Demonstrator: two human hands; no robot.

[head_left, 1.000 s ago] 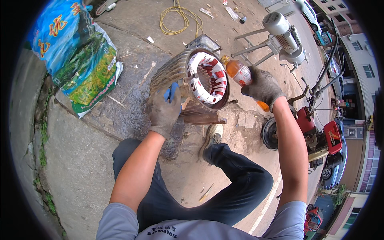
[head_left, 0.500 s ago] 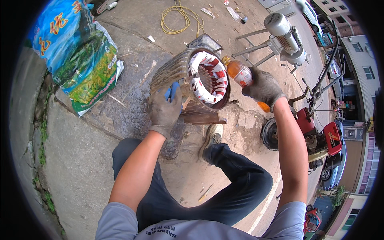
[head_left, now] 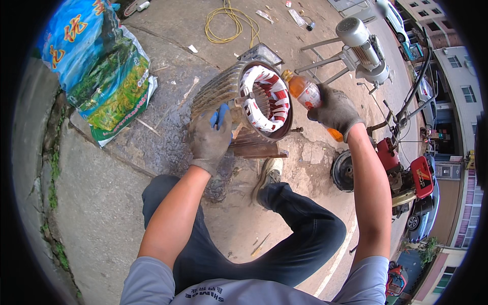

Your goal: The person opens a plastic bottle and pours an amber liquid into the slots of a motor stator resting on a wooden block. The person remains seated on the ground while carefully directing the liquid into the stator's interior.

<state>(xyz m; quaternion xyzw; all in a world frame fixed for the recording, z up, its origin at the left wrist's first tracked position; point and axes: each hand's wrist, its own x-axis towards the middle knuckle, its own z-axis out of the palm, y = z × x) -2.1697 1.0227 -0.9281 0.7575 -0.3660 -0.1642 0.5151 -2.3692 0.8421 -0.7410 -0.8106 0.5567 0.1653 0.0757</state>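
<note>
A motor housing [head_left: 216, 94] with ribbed sides stands on the ground in front of me, its round mouth facing up and to the right. Inside is a ring of windings [head_left: 279, 104] wrapped in white and red tape. My left hand [head_left: 210, 136], in a grey glove with blue patches at the fingers, is closed against the housing's near side. A small pale piece reaches from it to the ring; its kind is unclear. My right hand [head_left: 335, 109], gloved too, grips a plastic bottle [head_left: 306, 94] of orange liquid, tilted with its neck beside the housing's mouth.
A printed plastic sack [head_left: 109, 86] stands at the left. A coiled yellow cord [head_left: 207, 28] and litter lie at the back. A grey motor on a metal stand [head_left: 363, 46] and a red machine [head_left: 422, 175] stand at the right, before parked vehicles. My shoe [head_left: 270, 175] is close to the housing.
</note>
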